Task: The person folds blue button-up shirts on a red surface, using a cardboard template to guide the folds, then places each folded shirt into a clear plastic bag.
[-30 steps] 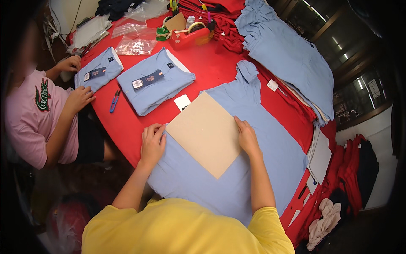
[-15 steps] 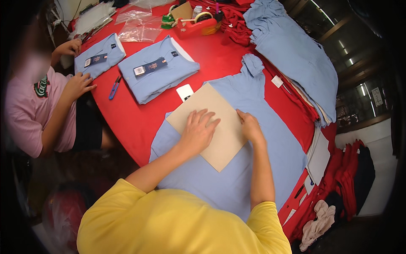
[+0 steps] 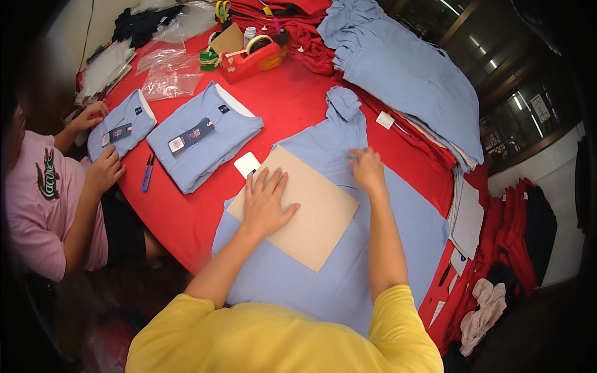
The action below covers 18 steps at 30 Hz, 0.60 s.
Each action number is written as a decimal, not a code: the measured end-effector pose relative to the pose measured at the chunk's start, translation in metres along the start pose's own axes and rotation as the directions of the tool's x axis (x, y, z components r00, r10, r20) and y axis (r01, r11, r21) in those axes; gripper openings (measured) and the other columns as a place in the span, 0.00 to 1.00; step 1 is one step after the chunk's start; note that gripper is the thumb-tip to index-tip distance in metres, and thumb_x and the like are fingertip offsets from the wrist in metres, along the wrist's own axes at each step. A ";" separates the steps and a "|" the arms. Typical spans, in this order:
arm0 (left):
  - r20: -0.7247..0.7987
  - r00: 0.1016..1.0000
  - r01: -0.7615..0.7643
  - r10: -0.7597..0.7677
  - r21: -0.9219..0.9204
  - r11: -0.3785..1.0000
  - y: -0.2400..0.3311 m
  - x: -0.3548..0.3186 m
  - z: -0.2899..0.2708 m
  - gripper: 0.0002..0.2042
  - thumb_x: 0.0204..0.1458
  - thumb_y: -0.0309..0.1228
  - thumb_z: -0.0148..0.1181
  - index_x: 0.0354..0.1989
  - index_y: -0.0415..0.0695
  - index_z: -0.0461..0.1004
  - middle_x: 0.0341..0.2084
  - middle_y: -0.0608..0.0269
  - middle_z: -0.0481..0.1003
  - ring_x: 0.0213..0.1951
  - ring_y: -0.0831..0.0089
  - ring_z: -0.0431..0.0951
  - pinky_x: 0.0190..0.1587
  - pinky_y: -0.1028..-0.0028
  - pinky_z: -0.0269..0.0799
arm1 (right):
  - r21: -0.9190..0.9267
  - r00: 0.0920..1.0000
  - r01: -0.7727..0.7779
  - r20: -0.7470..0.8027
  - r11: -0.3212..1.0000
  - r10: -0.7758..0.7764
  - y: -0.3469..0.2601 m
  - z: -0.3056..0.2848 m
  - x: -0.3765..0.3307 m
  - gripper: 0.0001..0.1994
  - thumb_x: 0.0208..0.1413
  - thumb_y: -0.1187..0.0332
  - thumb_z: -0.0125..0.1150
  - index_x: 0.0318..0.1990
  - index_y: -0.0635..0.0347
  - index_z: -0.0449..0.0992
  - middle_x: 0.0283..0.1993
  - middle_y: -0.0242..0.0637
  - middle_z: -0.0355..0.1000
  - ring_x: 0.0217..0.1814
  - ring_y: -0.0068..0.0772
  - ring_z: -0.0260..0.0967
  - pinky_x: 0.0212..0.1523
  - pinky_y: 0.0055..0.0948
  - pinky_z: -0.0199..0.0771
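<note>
While the left hand [image 3: 266, 204] lies flat with its fingers spread on a tan cardboard sheet [image 3: 298, 211], the right hand [image 3: 367, 169] rests just beyond the sheet's far edge, fingers bent and pressing the cloth of a light blue shirt [image 3: 385, 236]; neither hand grips anything. That shirt is spread flat on the near part of the tabletop [image 3: 292, 105], with the cardboard lying on its middle and a small white tag [image 3: 247, 165] just beside the cardboard's far left corner. A red cloth covers the tabletop. Further left lies a folded blue shirt [image 3: 202, 133] with a dark label, and near it a blue clipper [image 3: 147, 173]. Beyond that, another person's hands [image 3: 102, 171] rest on a second folded shirt [image 3: 121, 127]. Clear plastic bags [image 3: 171, 78] lie at the far left, a red tape dispenser [image 3: 255, 56] stands at the far edge, and a stack of blue shirts [image 3: 404, 68] fills the far right. Red garments [image 3: 516, 242] hang off to the right, by dark window panes [image 3: 516, 105].
</note>
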<state>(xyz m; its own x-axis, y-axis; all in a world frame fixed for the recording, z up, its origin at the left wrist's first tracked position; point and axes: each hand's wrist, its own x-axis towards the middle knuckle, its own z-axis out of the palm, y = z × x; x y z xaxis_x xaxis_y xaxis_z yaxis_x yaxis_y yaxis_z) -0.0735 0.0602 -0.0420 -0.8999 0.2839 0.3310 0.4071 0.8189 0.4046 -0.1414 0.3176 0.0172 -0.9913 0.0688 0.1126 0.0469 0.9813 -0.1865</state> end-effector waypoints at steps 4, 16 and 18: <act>0.000 1.000 -0.007 0.007 0.005 1.000 0.000 0.000 0.003 0.34 0.49 0.52 0.56 0.61 0.43 0.63 0.61 0.59 0.61 0.65 0.55 0.52 0.67 0.49 0.39 | 0.112 0.930 -0.172 -0.309 0.979 0.199 0.013 0.026 0.054 0.16 0.53 0.66 0.59 0.50 0.53 0.75 0.49 0.44 0.69 0.55 0.48 0.64 0.53 0.48 0.63; -0.108 0.992 0.040 -0.059 -0.175 0.984 -0.002 -0.008 0.009 0.33 0.46 0.49 0.60 0.58 0.39 0.66 0.61 0.54 0.59 0.65 0.52 0.52 0.67 0.51 0.42 | 0.865 0.951 0.161 -0.006 0.475 -0.310 -0.056 -0.074 -0.021 0.18 0.58 0.60 0.55 0.50 0.61 0.75 0.46 0.43 0.74 0.47 0.38 0.72 0.51 0.31 0.68; -0.099 0.994 0.015 -0.037 -0.209 0.978 -0.007 -0.008 0.009 0.32 0.48 0.46 0.58 0.57 0.38 0.65 0.63 0.49 0.55 0.66 0.49 0.49 0.68 0.52 0.41 | 0.650 0.967 0.253 -0.162 0.716 -0.194 -0.053 0.003 -0.018 0.20 0.61 0.60 0.52 0.57 0.60 0.70 0.63 0.44 0.63 0.65 0.41 0.59 0.63 0.30 0.58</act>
<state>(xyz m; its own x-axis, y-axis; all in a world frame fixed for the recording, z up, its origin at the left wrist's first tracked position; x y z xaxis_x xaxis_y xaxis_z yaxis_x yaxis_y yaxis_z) -0.0703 0.0564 -0.0557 -0.8943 0.2027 0.3989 0.4171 0.7005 0.5791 -0.1259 0.2633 0.0222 -0.9481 -0.0951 0.3035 -0.2974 0.6038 -0.7396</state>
